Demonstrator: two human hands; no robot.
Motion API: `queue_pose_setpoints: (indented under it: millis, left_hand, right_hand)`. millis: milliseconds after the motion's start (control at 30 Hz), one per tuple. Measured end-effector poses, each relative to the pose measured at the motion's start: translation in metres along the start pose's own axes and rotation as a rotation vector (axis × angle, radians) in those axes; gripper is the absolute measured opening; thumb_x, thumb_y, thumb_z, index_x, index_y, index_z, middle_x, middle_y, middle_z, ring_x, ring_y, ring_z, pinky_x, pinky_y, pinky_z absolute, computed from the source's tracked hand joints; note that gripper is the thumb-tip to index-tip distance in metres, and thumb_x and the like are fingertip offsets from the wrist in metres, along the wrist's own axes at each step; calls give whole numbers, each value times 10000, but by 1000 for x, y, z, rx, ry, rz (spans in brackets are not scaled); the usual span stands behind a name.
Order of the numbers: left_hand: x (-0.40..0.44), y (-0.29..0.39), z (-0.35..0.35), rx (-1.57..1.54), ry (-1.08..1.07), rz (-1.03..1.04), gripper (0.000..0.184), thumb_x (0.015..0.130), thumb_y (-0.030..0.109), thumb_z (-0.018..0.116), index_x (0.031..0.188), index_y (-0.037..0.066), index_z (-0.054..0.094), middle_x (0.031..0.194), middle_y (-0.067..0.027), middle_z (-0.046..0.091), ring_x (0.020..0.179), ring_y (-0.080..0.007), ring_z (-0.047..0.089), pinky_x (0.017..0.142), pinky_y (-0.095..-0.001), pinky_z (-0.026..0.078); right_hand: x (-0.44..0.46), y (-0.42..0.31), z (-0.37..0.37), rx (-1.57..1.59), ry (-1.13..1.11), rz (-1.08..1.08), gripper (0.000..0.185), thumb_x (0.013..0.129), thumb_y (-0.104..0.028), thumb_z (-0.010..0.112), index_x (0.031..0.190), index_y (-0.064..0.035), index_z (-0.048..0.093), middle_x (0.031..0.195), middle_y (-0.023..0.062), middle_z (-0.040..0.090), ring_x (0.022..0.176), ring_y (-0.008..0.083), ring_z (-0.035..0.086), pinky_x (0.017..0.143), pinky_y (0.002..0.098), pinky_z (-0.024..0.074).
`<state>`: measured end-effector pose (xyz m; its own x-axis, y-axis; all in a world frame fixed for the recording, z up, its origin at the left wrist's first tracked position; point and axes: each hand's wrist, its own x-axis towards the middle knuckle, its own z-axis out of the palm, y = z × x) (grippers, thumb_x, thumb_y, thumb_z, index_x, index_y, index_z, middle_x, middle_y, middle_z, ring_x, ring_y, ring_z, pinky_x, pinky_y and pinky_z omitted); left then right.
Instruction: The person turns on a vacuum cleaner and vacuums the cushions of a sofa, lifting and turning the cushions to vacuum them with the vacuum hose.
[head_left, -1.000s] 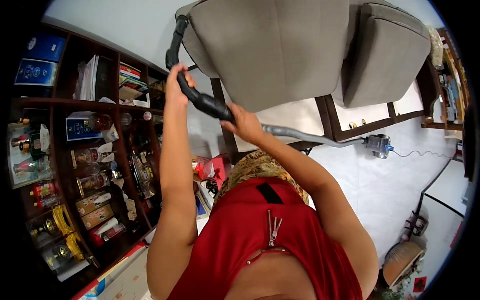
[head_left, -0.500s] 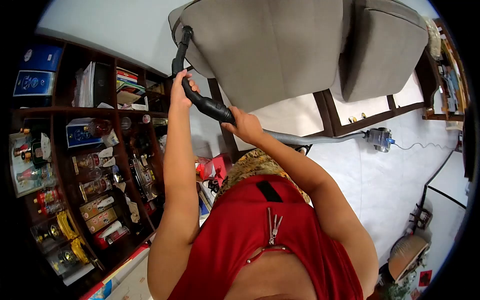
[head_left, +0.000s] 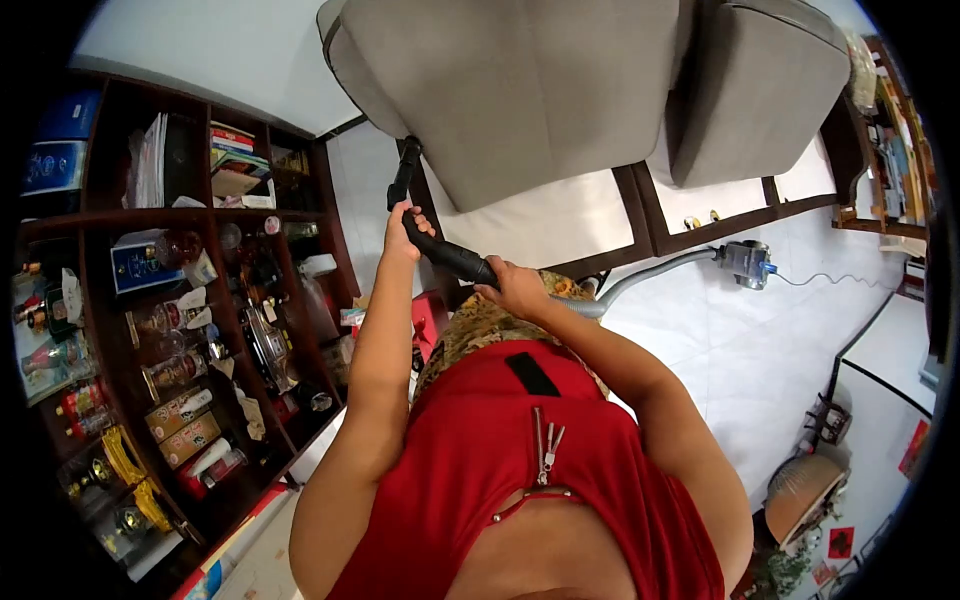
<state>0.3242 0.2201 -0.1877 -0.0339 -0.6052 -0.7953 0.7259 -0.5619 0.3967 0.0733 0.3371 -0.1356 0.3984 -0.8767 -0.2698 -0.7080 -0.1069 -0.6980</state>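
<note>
I'm looking down through the head camera, and both of my hands are grasping the black vacuum wand (head_left: 455, 258). My left hand (head_left: 406, 232) is wrapping its fingers around the forward part, just behind the bend, and my right hand (head_left: 518, 288) is closing around the rear end, where the grey hose (head_left: 650, 268) is leading off. The wand is lying directly within both sets of fingers, its long axis running slantwise from right hand to left, then bending more steeply away from my body. Its nozzle (head_left: 411, 150) is pointing forward, close by the left side edge of the large grey cushion (head_left: 520, 90), above that cushion's near left corner; I can't tell whether it is touching. My left hand is the nearer one to the nozzle. The cushion is standing tilted over the wooden seat frame (head_left: 735, 222). The hose is curving rightward past the frame's front edge to the vacuum unit (head_left: 746, 264), and a dark shelf (head_left: 340, 240) is standing on my left.
</note>
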Motion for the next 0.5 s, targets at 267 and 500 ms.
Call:
queue_pose_setpoints:
  millis: [267,500]
  left_hand:
    - [-55,52,41,134,-34,213,257,853,326,670,821,116,526,572,-9,482,479,-175,495,510,-352,443]
    - [-6,25,24,60,23,52,274,805,319,703,772,109,530,578,-18,489,498,-195,511,534,-393,469]
  right_hand:
    - [10,-38,-7,85,141,-124,556,879,-443,660,1229,-50,482,896,240,667,795,437,656,697,501,525]
    - [11,-14,-6,74,109,-2,546,880,-435,655,1219,-43,485,925,233,677,824,422,665,722,495,529]
